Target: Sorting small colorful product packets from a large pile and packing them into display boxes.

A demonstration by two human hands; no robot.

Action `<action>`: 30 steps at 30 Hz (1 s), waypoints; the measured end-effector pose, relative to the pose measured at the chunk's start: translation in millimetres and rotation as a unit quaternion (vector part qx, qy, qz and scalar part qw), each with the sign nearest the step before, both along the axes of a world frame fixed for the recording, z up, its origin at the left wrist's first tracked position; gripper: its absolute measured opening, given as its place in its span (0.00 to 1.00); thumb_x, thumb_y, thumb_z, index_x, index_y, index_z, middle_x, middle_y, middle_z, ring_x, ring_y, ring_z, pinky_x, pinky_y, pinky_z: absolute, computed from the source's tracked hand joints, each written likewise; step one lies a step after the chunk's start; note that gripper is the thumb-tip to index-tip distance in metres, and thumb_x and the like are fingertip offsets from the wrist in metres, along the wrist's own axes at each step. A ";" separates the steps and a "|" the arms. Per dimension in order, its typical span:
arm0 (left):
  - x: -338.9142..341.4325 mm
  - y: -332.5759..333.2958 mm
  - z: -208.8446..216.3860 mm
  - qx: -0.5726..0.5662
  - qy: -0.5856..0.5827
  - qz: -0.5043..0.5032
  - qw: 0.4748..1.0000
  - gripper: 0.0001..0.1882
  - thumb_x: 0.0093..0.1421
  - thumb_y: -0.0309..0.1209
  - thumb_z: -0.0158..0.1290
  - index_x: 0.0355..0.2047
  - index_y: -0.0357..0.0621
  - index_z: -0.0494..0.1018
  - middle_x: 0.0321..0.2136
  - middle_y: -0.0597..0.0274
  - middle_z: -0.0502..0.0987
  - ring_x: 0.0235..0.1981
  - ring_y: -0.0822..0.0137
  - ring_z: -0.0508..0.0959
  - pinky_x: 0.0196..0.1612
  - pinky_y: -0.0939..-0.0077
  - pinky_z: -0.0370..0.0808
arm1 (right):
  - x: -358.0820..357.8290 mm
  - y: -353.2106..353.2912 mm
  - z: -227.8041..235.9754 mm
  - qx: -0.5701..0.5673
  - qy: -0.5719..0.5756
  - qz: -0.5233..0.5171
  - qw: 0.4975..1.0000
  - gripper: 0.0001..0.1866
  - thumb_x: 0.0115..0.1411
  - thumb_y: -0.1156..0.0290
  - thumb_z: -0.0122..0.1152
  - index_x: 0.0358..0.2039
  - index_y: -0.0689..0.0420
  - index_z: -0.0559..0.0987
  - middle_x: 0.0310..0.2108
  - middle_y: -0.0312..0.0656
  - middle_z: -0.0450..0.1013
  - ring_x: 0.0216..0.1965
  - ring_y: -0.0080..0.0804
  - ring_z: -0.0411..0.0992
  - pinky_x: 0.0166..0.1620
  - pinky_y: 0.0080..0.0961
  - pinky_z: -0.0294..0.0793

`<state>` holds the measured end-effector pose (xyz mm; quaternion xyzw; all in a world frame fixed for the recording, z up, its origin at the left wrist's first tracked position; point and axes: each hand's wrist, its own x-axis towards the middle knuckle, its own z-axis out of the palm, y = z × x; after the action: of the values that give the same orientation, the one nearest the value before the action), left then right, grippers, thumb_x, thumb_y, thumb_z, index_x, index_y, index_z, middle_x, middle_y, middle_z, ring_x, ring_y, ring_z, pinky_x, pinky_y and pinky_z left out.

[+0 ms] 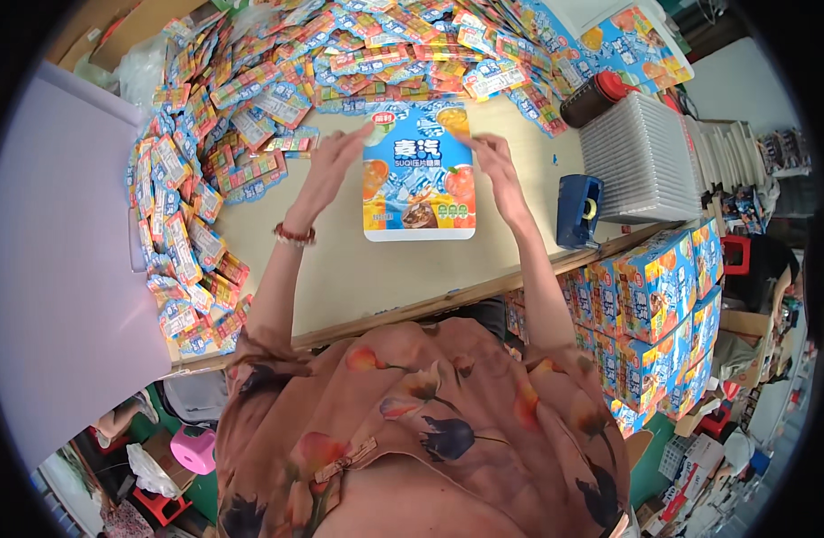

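Note:
A flat blue printed carton (418, 170), with fruit pictures and a white strip along its near edge, lies face up on the table in front of me. At its upper left edge is my left hand (334, 166), fingers reaching to the side and thumb near the corner. My right hand (495, 166) takes the opposite edge in the same way, its fingertips at the upper right side. Between them the two hands hold the carton by its sides. Small colourful candy packets (277, 103) lie heaped just beyond and to the left.
At the right stand a stack of white plastic trays (640, 161), a blue tape dispenser (578, 211) and a dark bottle with a red lid (596, 97). Printed boxes (649, 305) are piled beside the table's wooden edge (448, 300). A pale panel (66, 233) borders the left.

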<state>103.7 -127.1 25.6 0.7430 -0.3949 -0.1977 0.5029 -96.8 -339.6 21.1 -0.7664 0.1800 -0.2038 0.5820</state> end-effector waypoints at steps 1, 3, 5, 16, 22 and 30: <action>-6.3 10.6 1.3 0.040 -0.005 -0.027 0.999 0.23 0.63 0.38 0.50 0.58 0.51 0.69 0.29 0.62 0.68 0.32 0.69 0.65 0.42 0.75 0.65 | -10.2 12.2 13.4 0.131 0.018 -0.002 0.991 0.25 0.62 0.64 0.55 0.60 0.53 0.68 0.51 0.40 0.67 0.47 0.26 0.64 0.54 0.22 0.62; -36.9 28.6 9.0 0.029 -0.021 -0.058 0.998 0.27 0.59 0.33 0.56 0.60 0.51 0.67 0.28 0.64 0.68 0.29 0.71 0.66 0.38 0.77 0.68 | -29.4 31.4 22.1 -0.018 0.077 0.056 0.995 0.34 0.58 0.70 0.62 0.64 0.51 0.62 0.50 0.40 0.70 0.41 0.22 0.67 0.49 0.20 0.67; -57.3 39.7 13.2 0.018 -0.009 -0.064 0.998 0.34 0.54 0.27 0.61 0.62 0.52 0.63 0.28 0.65 0.67 0.28 0.73 0.66 0.35 0.78 0.69 | -38.9 48.5 31.4 0.028 0.100 0.043 0.994 0.41 0.53 0.79 0.65 0.66 0.51 0.58 0.52 0.40 0.70 0.39 0.21 0.70 0.44 0.19 0.71; -73.9 48.8 21.6 -0.033 0.002 -0.034 0.999 0.39 0.48 0.19 0.62 0.61 0.53 0.64 0.32 0.63 0.71 0.32 0.71 0.72 0.40 0.77 0.74 | -42.8 49.5 44.9 -0.104 0.106 0.056 0.987 0.41 0.49 0.85 0.64 0.64 0.47 0.63 0.45 0.47 0.75 0.33 0.30 0.74 0.39 0.26 0.74; -95.6 48.5 5.3 -0.109 -0.144 0.076 0.981 0.24 0.50 0.19 0.62 0.49 0.44 0.75 0.33 0.62 0.76 0.31 0.71 0.76 0.33 0.78 0.76 | -51.0 54.7 31.8 -0.303 0.044 0.015 0.952 0.30 0.52 0.80 0.64 0.56 0.48 0.73 0.26 0.45 0.70 0.24 0.38 0.68 0.30 0.31 0.70; -109.0 54.5 -20.6 -0.118 -0.197 0.103 0.968 0.16 0.49 0.20 0.63 0.40 0.41 0.79 0.29 0.62 0.76 0.28 0.71 0.76 0.28 0.79 0.74 | -57.2 56.4 29.7 -0.322 0.035 0.025 0.946 0.20 0.53 0.75 0.64 0.48 0.49 0.78 0.22 0.41 0.67 0.22 0.38 0.69 0.27 0.33 0.69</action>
<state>-5.3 -72.6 5.0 0.7395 -0.4281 0.0538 0.5167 -154.0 -283.2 50.8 -0.9239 0.1058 -0.2098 0.3021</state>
